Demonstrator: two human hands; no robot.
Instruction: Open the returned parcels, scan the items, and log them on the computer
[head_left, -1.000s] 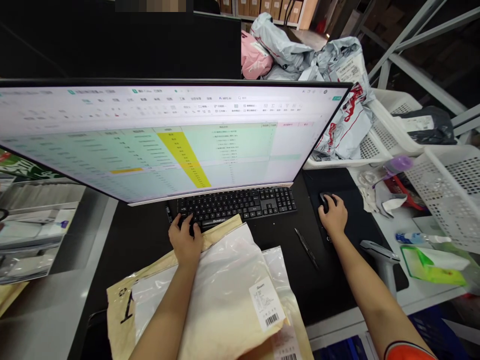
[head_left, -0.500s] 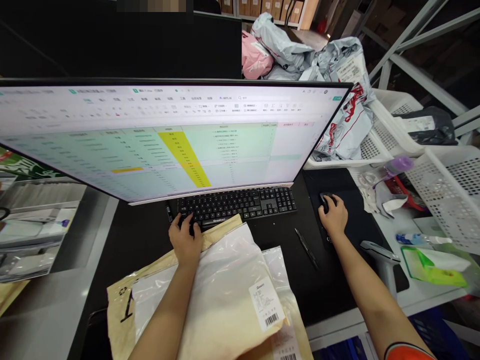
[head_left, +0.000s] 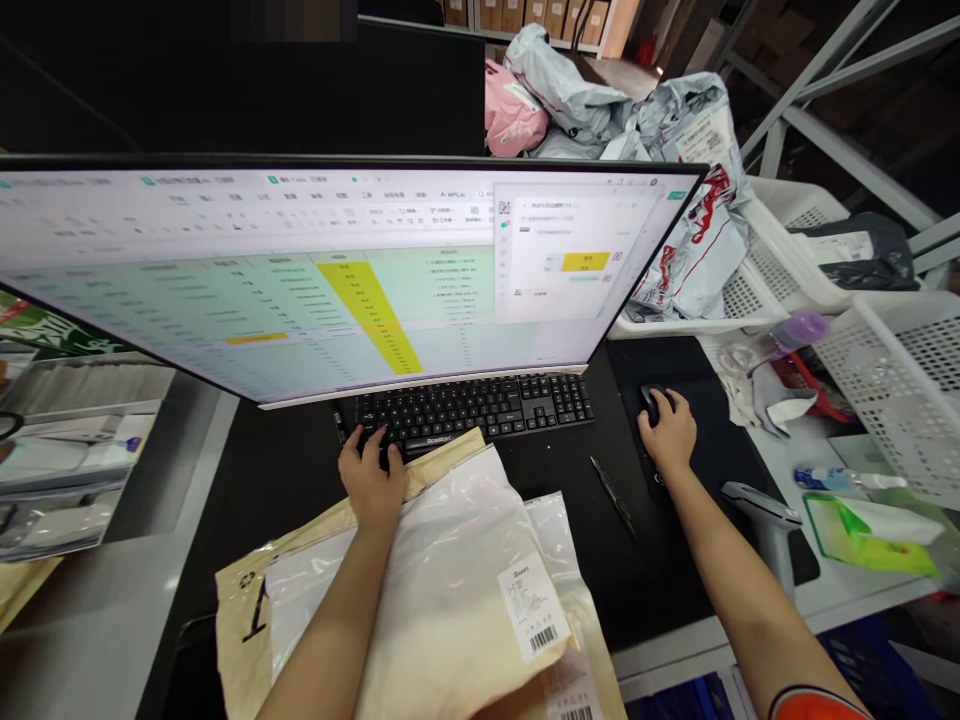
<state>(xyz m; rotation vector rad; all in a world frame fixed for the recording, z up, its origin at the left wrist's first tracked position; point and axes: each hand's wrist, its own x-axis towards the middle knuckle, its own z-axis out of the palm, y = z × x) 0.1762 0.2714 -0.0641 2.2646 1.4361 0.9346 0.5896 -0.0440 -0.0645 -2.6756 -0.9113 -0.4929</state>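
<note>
Head | right hand [head_left: 667, 432] cupped on mouse [head_left: 654, 403], long axis seemingly forward | left hand [head_left: 370, 480] unclenched on keyboard [head_left: 474, 406]

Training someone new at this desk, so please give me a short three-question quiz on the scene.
1. True or false: the left hand rests on the keyboard.
2. What is under the right hand? A. a computer mouse B. a pen C. a barcode scanner
3. Fill in the blank: the monitor shows a spreadsheet with one column highlighted in ____.

Key: 1. true; 2. A; 3. yellow.
</note>
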